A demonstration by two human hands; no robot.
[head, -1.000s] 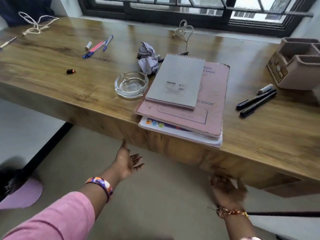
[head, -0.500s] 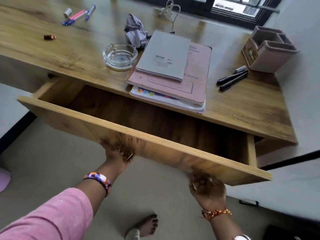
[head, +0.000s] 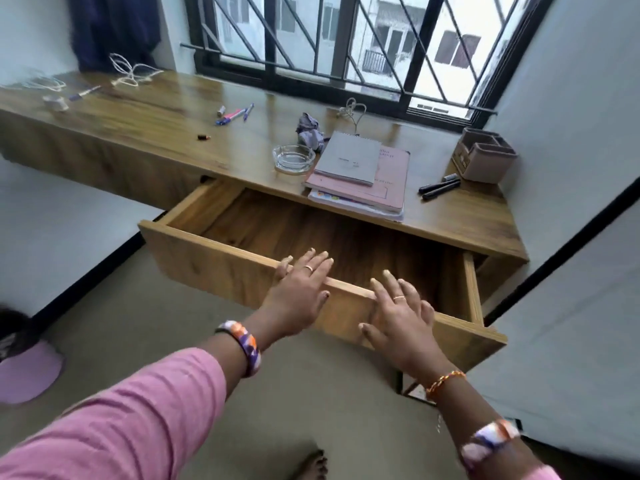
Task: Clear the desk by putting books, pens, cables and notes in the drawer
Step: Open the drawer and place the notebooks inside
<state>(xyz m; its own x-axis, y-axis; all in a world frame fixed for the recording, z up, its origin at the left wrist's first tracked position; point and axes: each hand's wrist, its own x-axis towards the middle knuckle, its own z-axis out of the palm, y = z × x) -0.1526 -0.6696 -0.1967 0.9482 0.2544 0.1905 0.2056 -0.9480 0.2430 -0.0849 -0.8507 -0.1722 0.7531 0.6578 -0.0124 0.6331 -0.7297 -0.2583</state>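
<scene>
Drawer (head: 242, 216) is pulled out and shows only bare wood inside. Both your hands are over its front rim: left hand (head: 299, 294) and right hand (head: 401, 317), fingers spread and straight, gripping nothing. Can't tell if the palms actually press on the rim.

Everything to stow sits on the desk (head: 173, 109) behind the drawer:
- Book stack (head: 360, 181), right at the desk edge just behind the drawer, overhanging slightly. Grey spiral pad on top, pink book under it, a third beneath. Likely the heaviest item; stiff covers. The top pad looks free to slide, so take the stack at both side edges, thumbs on top.
- Black markers (head: 440, 188), right of the stack. Light, will roll; pinch at mid-barrel.
- Coloured pens (head: 233, 116), well left of the stack; same handling.
- White cable (head: 130, 72), far left; another cable (head: 351, 110) behind the stack. Limp, so bunch the loops first.
- Crumpled paper (head: 309, 130), behind the ashtray (head: 293, 158). The ashtray is glass, so avoid knocking it.
</scene>
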